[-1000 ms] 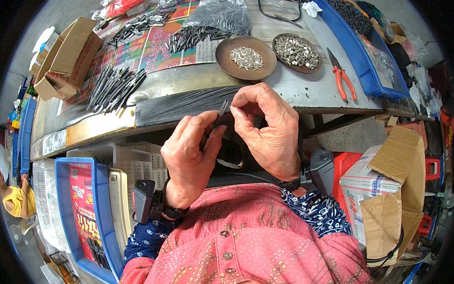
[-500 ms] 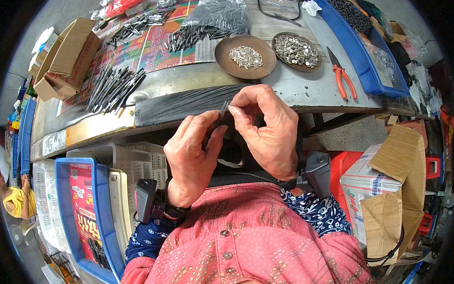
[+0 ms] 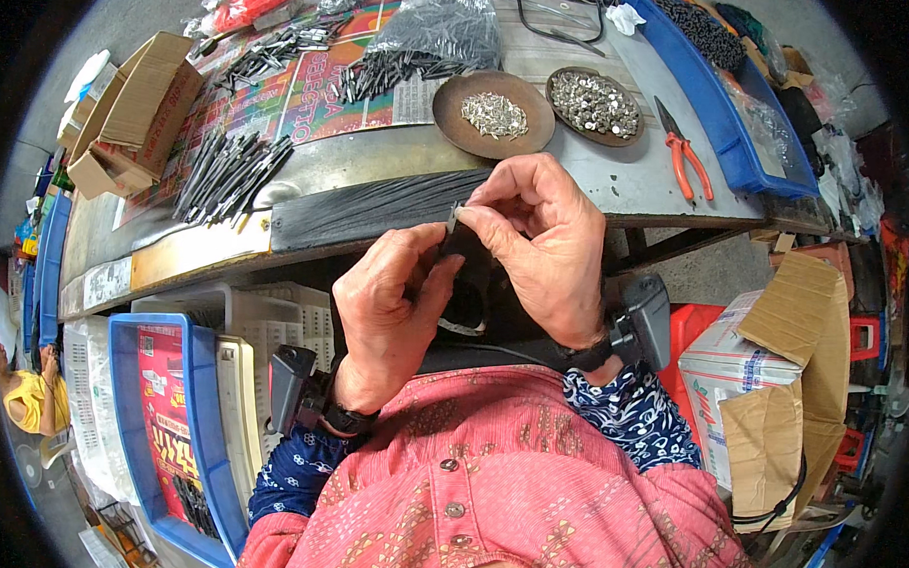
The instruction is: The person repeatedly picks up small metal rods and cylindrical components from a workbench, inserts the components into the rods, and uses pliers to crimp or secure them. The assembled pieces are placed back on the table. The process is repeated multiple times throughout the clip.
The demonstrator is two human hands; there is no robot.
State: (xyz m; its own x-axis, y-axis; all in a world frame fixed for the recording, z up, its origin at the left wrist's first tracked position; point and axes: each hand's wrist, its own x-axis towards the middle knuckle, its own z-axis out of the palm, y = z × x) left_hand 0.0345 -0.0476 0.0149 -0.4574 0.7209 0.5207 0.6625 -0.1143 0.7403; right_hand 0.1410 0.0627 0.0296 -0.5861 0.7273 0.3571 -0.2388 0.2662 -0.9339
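I see both hands raised together just in front of the workbench edge (image 3: 397, 207), close over the lap. My left hand (image 3: 388, 317) is curled around a small black part (image 3: 463, 246), its thumb pressing against it, while my right hand (image 3: 541, 252) pinches the top of that same piece between thumb and forefinger; the two hands touch each other around it. What the part is exactly I cannot tell, as the fingers hide most of it. On the bench beyond sit a brown dish of small metal pieces (image 3: 493, 115) and, just beside it, a second dish of silvery pieces (image 3: 593, 104). Orange-handled pliers (image 3: 684, 157) lie to the right, and a heap of dark rods (image 3: 228, 171) lies to the left.
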